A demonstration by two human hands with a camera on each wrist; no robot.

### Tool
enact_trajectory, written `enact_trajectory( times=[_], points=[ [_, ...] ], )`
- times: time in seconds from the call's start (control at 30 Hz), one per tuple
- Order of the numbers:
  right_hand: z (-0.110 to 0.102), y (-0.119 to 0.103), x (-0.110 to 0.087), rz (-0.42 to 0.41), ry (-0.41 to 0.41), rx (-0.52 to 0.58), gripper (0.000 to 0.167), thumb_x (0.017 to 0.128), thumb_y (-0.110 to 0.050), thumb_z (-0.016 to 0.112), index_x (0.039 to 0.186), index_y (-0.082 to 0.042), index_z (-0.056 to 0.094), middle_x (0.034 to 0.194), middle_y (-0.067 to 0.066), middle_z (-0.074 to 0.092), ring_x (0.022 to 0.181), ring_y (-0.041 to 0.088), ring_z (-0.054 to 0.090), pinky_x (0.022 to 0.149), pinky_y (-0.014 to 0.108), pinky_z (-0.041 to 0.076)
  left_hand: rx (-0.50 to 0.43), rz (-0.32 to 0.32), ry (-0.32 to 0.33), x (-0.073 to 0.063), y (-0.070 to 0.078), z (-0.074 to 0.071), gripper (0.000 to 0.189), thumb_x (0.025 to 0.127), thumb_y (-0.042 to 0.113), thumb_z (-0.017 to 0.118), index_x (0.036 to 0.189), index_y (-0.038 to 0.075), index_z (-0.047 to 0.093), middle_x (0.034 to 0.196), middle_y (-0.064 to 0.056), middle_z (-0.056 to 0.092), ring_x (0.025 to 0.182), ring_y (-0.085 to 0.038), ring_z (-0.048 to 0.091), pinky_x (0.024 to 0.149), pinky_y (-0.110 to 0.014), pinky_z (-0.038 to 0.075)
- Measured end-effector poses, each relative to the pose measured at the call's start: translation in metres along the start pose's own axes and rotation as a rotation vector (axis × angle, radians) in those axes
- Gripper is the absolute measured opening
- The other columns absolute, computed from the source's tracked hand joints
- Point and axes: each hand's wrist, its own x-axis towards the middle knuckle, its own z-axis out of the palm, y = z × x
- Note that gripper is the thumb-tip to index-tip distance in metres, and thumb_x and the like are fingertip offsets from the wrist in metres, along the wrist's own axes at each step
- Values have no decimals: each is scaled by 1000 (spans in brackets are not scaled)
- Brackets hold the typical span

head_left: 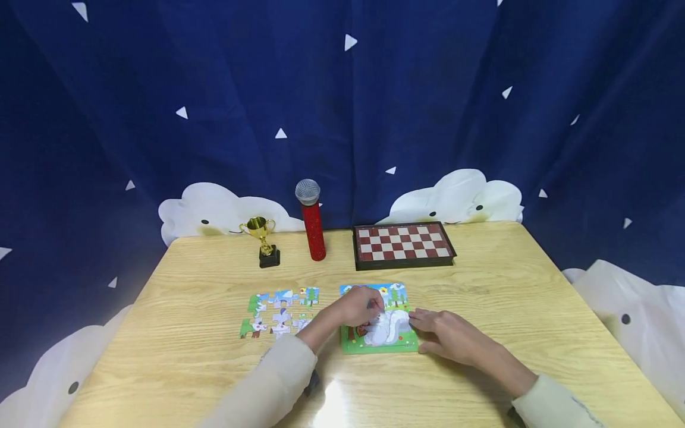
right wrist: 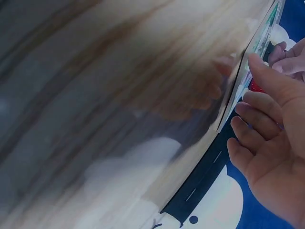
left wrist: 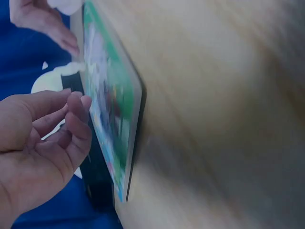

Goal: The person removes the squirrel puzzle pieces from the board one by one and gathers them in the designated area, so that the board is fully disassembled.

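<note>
A jigsaw puzzle board (head_left: 401, 342) with a green border and a large white animal picture lies flat on the table. My left hand (head_left: 357, 306) is over its left half, fingers bent and fingertips close to the thumb. In the left wrist view nothing shows between the fingertips of that left hand (left wrist: 47, 138), which hover beside the board's face (left wrist: 125, 100). At the board's right edge, my right hand (head_left: 449, 336) rests with fingers extended and thumb apart. The right wrist view shows this right hand (right wrist: 271, 119) with loosely bent fingers beside the board's edge.
Several loose puzzle pieces (head_left: 280, 318) lie left of the board, partly behind my left forearm. Farther back stand a gold trophy cup (head_left: 262, 235) and a red microphone (head_left: 314, 229). A checkered game board (head_left: 404, 244) lies at the back, before a blue curtain (head_left: 321, 89).
</note>
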Motion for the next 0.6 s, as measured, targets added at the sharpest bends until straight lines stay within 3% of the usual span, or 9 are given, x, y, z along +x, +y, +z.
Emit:
enact_trajectory(
  times=[0.23,0.6],
  points=[
    [5,4,-2,21,4,0,54,81,-35,72,124,-2,61,131,15,58,121,31,56,97,46,46,-53,-24,-29,5,10,17,18,95,7,52,105,4,66,81,-1,61,58,-4,52,54,-18,45],
    [7,7,-1,6,-8,-10,52,86,-37,66,123,-1,61,131,15,58,120,31,56,95,46,48,-49,-36,-56,6,18,27,23,96,2,47,112,2,63,64,-6,64,48,-8,57,53,-17,47]
  ],
)
